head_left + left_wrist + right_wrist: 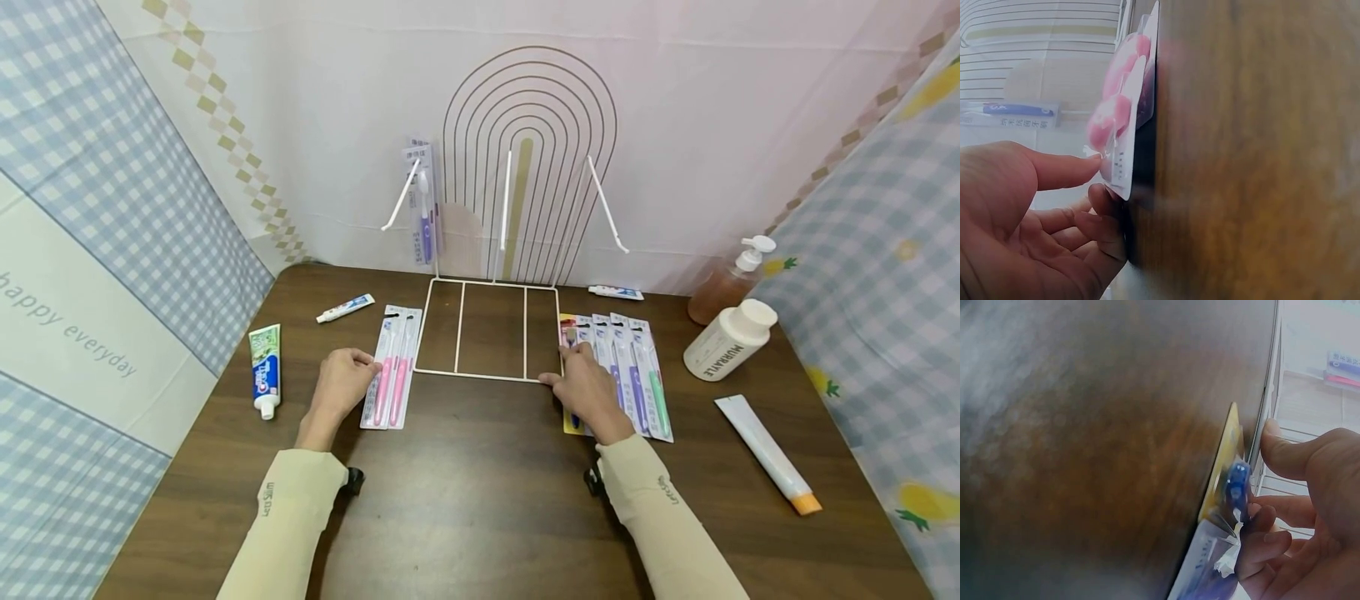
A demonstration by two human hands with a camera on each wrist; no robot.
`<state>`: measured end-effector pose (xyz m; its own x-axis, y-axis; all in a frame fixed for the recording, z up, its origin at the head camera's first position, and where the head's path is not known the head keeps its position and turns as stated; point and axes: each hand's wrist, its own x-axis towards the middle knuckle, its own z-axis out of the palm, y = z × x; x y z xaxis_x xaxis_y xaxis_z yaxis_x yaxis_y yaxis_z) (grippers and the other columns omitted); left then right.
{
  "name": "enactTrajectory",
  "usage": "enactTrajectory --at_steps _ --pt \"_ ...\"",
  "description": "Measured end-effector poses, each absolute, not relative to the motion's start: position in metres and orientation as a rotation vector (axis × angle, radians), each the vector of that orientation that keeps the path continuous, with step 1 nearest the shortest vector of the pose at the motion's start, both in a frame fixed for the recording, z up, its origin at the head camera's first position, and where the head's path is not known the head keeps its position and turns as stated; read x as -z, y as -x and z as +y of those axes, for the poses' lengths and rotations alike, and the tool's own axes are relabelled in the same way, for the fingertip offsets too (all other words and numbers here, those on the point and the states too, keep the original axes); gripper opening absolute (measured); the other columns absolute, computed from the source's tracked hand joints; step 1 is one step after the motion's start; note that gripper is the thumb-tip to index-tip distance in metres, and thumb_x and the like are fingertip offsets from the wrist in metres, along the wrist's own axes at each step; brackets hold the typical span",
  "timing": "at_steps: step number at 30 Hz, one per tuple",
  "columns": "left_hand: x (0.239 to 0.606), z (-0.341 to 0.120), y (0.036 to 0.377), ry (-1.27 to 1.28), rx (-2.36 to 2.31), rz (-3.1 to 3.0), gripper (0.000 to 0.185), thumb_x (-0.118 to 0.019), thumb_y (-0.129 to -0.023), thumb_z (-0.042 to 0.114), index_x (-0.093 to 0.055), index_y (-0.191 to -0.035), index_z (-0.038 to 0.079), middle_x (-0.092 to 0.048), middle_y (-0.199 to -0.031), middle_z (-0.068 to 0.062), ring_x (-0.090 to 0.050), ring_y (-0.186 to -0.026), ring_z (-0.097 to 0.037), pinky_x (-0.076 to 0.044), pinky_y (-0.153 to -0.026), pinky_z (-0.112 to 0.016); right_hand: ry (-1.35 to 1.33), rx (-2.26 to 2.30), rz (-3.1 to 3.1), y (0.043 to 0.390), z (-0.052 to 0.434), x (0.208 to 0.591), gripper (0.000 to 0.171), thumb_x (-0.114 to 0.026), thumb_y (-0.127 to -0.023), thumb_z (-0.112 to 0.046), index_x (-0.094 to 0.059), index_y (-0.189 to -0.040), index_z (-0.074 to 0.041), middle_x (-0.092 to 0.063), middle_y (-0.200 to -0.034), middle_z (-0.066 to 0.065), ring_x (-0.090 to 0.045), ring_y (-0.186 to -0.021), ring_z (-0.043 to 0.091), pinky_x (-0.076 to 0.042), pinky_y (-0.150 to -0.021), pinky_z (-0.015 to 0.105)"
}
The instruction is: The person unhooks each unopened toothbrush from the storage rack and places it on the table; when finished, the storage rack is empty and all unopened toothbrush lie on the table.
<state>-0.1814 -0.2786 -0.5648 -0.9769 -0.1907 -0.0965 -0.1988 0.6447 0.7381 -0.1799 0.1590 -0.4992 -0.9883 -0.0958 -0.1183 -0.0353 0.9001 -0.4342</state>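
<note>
My left hand [341, 385] pinches the left edge of a packaged pink toothbrush [382, 379], thumb above and fingers at its underside in the left wrist view. A second packaged pink toothbrush [403, 375] lies against its right side. My right hand [588, 385] rests at the right front corner of a white wire rack [480, 375], its thumb at the wire and its fingers over a yellow-backed toothbrush pack [1225, 456]. Right of that hand lie several packs with purple and green toothbrushes [657, 392]. A packaged purple toothbrush [424, 217] hangs on the rack's left hook [400, 196].
Left stand a large toothpaste tube [265, 367] and a small one [346, 308]; another small tube [617, 292] lies behind the right packs. Farther right are a pump bottle [727, 287], a tilted white bottle [731, 340] and an orange-capped tube [767, 454]. Two hooks [506, 200] jut forward.
</note>
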Motion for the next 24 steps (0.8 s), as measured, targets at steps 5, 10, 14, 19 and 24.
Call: enactTrajectory --at_steps 5,10,14,19,24 --pt "0.565 -0.278 0.181 0.321 -1.264 2.848 0.025 -0.081 -0.101 0.029 -0.086 -0.107 0.006 -0.086 -0.095 -0.008 -0.076 -0.086 -0.021 -0.058 -0.073 -0.032 0.097 0.666 2.931 0.178 0.158 0.495 0.08 -0.082 -0.106 -0.042 -0.054 -0.167 0.002 -0.053 -0.159 0.031 -0.066 -0.097 0.036 -0.058 -0.08 0.054" --pt "0.565 -0.278 0.18 0.326 -1.26 2.844 0.024 -0.081 -0.1 0.028 -0.085 -0.108 0.005 -0.086 -0.096 -0.01 -0.076 -0.085 -0.021 -0.058 -0.072 -0.032 0.097 0.663 2.927 0.174 0.155 0.49 0.079 -0.081 -0.108 -0.039 -0.053 -0.168 0.003 -0.052 -0.162 0.03 -0.067 -0.096 0.037 -0.058 -0.08 0.054" --pt "0.565 -0.277 0.18 0.326 -1.262 2.84 0.022 -0.08 -0.1 0.026 -0.084 -0.108 0.005 -0.086 -0.096 -0.011 -0.077 -0.084 -0.021 -0.059 -0.071 -0.032 0.121 0.665 2.954 0.176 0.157 0.494 0.079 -0.083 -0.106 -0.04 -0.056 -0.166 0.004 -0.054 -0.16 0.03 -0.066 -0.089 0.034 -0.056 -0.073 0.051" --pt "0.563 -0.276 0.178 0.322 -1.249 2.854 0.021 -0.08 -0.099 0.026 -0.084 -0.107 0.006 -0.086 -0.097 -0.011 -0.078 -0.086 -0.021 -0.059 -0.071 -0.031 0.137 0.658 2.942 0.176 0.158 0.494 0.079 -0.081 -0.108 -0.04 -0.053 -0.167 0.004 -0.053 -0.161 0.032 -0.066 -0.091 0.035 -0.057 -0.074 0.05" --pt "0.562 -0.276 0.177 0.313 -1.246 2.856 0.021 -0.08 -0.099 0.025 -0.084 -0.107 0.006 -0.086 -0.099 -0.012 -0.078 -0.087 -0.022 -0.059 -0.072 -0.031 0.115 0.649 2.935 0.173 0.154 0.486 0.079 -0.081 -0.107 -0.038 -0.052 -0.168 0.004 -0.052 -0.162 0.032 -0.066 -0.09 0.034 -0.057 -0.075 0.051"
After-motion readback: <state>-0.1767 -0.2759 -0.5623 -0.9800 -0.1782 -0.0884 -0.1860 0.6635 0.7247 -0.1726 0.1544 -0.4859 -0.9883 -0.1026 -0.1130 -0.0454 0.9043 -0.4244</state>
